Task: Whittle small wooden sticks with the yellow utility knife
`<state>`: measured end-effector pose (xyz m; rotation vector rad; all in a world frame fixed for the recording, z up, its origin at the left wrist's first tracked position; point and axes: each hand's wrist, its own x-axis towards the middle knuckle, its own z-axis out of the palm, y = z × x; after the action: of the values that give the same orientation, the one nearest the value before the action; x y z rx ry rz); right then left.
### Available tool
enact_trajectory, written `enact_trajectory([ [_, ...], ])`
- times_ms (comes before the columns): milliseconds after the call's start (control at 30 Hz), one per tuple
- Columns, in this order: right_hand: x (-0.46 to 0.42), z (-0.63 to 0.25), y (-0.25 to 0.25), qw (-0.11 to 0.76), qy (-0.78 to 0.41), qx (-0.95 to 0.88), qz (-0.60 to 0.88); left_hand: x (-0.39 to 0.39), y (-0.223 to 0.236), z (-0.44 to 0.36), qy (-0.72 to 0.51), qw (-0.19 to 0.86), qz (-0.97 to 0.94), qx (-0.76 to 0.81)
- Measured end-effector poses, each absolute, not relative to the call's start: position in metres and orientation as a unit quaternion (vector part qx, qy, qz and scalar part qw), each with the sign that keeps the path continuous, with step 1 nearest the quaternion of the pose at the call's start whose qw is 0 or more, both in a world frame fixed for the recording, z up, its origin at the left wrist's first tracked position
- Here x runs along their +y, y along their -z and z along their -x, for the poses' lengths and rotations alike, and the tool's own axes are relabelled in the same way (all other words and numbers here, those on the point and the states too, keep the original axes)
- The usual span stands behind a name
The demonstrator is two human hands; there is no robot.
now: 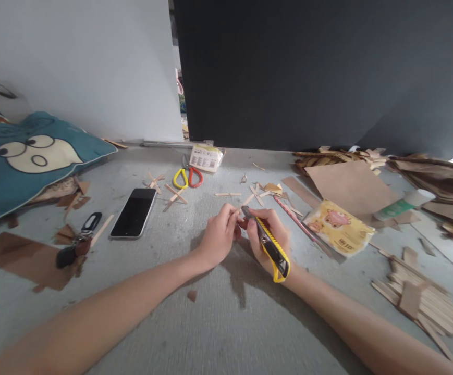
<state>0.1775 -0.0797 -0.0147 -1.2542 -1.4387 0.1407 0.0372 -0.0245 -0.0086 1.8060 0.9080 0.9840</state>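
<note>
My left hand is closed, its fingertips pinching a small wooden stick that they mostly hide. Beside it, my right hand wraps round a yellow and black utility knife. The knife's front end points up and left, close to the stick at the left fingertips; the blade itself is too small to make out. Just beyond the hands lie several loose craft sticks, some crossed, with a single stick lying flat. Farther left are crossed sticks in small X shapes.
Scissors and a white packet lie at the back. On the left are a phone, keys, brown card and a blue cushion. To the right are a tissue pack, glue stick and stick pile.
</note>
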Motion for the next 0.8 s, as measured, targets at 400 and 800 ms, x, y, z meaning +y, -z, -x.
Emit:
enact_trajectory([
  [400,-0.0772,-0.1736,0.0173,0.613,-0.135,-0.578,0.522,-0.0265,0.0036,-0.0385,-0.387,0.462,-0.714,0.355],
  [800,-0.0776,-0.1749,0.0109,0.581,-0.146,-0.598,0.532,-0.0234,0.0078,-0.0411,-0.412,0.546,-0.643,0.344],
])
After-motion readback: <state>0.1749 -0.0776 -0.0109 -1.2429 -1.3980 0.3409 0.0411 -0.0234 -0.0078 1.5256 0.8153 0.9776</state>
